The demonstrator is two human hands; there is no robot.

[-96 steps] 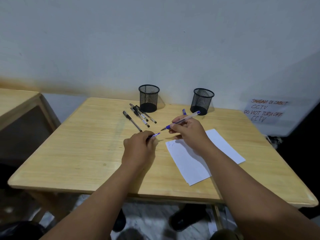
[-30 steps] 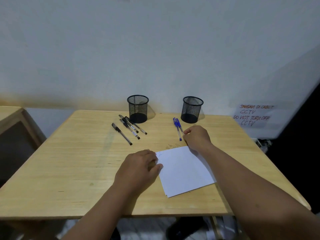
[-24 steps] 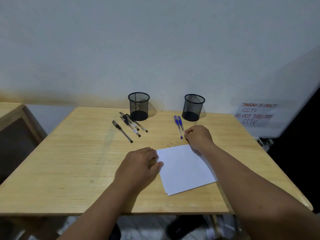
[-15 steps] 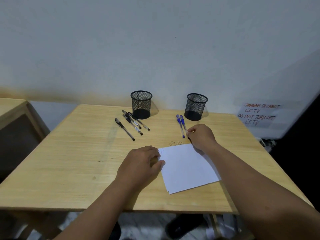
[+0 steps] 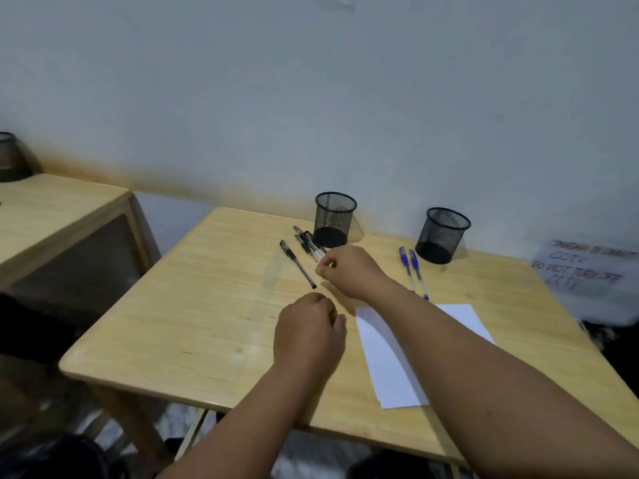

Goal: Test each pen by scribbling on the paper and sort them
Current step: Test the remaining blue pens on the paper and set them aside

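Three black pens (image 5: 307,240) lie bunched in front of the left mesh cup (image 5: 334,218); a fourth black pen (image 5: 297,264) lies apart on their left. My right hand (image 5: 351,271) has crossed over to the bunch, and its fingertips pinch the near end of one pen there. Two blue pens (image 5: 412,271) lie side by side before the right mesh cup (image 5: 443,235). The white paper (image 5: 390,361) lies under my right forearm. My left hand (image 5: 307,328) rests on the table beside the paper's left edge, fingers loosely curled, holding nothing.
The wooden table (image 5: 193,305) stands against a white wall. A second wooden table (image 5: 52,209) stands to the left with a dark mesh bin (image 5: 8,157) on it. A handwritten CCTV notice (image 5: 584,267) hangs at the right.
My right hand left the paper's far corner and swung left to the black pens. My left hand came off the paper's edge. The view turned left.
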